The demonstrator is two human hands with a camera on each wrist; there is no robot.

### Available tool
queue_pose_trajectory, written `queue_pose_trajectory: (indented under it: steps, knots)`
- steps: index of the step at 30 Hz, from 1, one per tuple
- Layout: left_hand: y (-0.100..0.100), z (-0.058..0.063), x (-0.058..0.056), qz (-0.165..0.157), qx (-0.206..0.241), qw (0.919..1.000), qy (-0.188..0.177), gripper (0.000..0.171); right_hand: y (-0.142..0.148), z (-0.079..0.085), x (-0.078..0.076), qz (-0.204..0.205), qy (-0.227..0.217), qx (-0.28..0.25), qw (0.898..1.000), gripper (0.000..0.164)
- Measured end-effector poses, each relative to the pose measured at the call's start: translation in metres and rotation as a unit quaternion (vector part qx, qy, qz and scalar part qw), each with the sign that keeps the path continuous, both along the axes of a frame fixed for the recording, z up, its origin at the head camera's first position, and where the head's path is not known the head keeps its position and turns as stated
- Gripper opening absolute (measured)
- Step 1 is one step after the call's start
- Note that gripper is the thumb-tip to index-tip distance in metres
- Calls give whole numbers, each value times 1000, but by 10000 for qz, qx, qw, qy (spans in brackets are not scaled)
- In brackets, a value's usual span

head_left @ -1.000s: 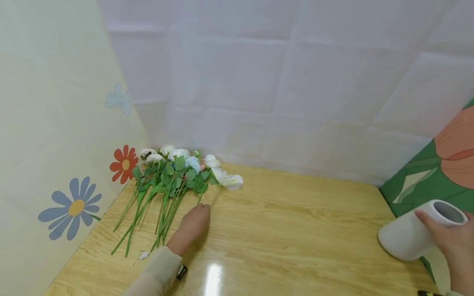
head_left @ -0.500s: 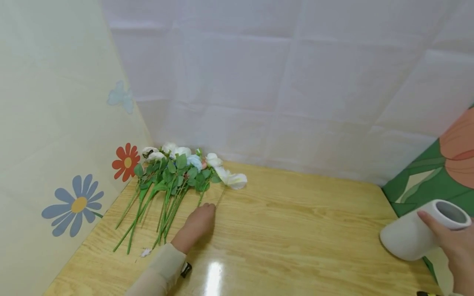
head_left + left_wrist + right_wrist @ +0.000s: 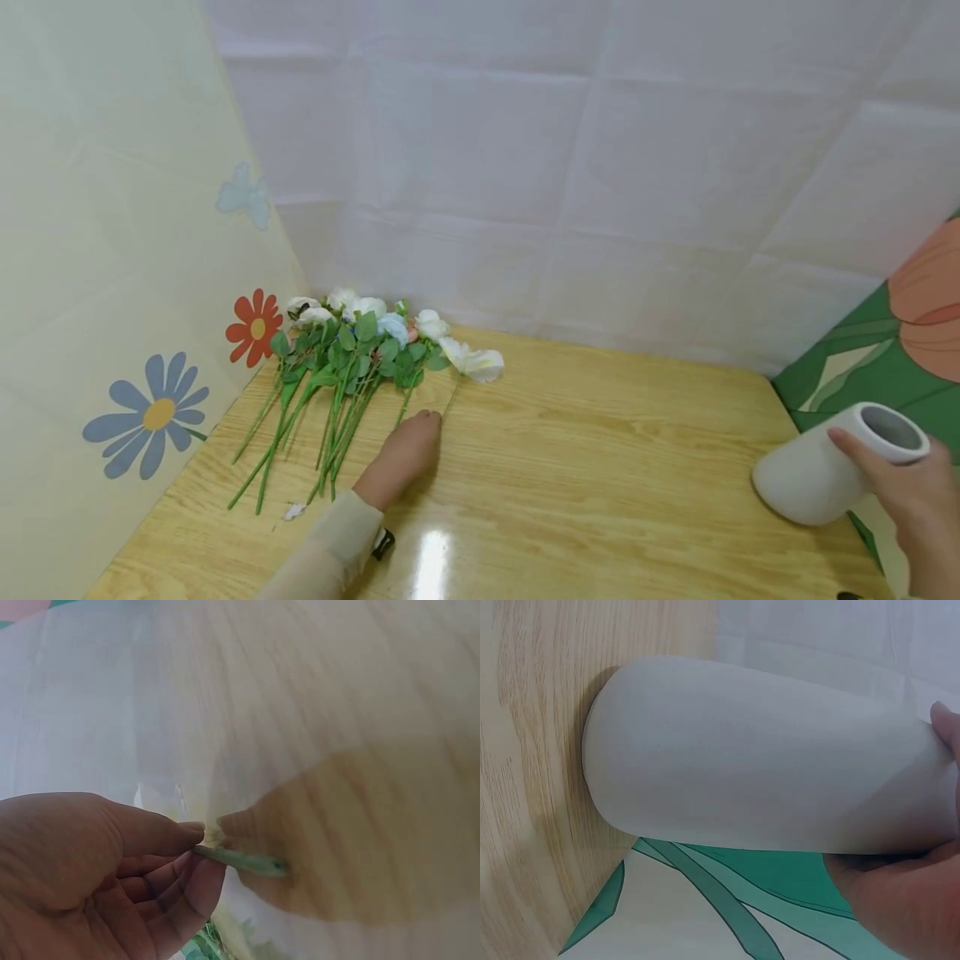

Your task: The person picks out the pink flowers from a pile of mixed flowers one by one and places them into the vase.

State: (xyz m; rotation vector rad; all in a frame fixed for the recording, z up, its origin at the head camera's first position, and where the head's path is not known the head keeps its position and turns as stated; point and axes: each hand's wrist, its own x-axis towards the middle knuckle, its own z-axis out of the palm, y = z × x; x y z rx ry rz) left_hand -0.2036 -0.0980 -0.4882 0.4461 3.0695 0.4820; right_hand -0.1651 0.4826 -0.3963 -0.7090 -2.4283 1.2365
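My left hand (image 3: 408, 450) pinches the green stem (image 3: 251, 862) of a white flower (image 3: 480, 364) between thumb and fingers, low over the wooden table. The stem's cut end pokes out past the fingertips in the left wrist view. Left of this hand lies a bunch of flowers (image 3: 345, 354) with white and pale blue heads and long green stems. At the far right, my right hand (image 3: 911, 492) grips a white vase (image 3: 806, 475) near its mouth. The vase leans toward that hand, its base close to the table, as the right wrist view also shows.
A small white scrap (image 3: 294, 511) lies by the stem ends on the wooden table (image 3: 600, 467). A pale sheet (image 3: 465, 167) hangs behind the table. Printed panels with flowers stand left and right, the left one bearing a blue daisy (image 3: 159, 414).
My left hand has shifted slightly right with the white flower, whose head stands a little farther from the bunch. The vase in my right hand has moved slightly left in the last half second.
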Motion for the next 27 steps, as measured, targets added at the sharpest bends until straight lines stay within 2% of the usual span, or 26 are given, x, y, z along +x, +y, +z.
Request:
queue_pose_trajectory:
  steps: [8, 15, 22, 27]
  knots:
    - [6, -3, -8, -103, -69, 9999, 23, 13, -10, 2, 1, 468, -157, 218, 9985, 35]
    - [14, -5, -13, -113, -44, 9999, -25, 14, -24, 0, 2, 1156, 189, 87, 9931, 32]
    - [19, -4, -16, -40, 16, 9999, -112, 16, -34, -4, 3, 1615, 481, 107, 9856, 35]
    - [23, -7, -20, -6, 64, 10000, 16, 17, -44, -5, 4, 2051, 626, -45, 9767, 35]
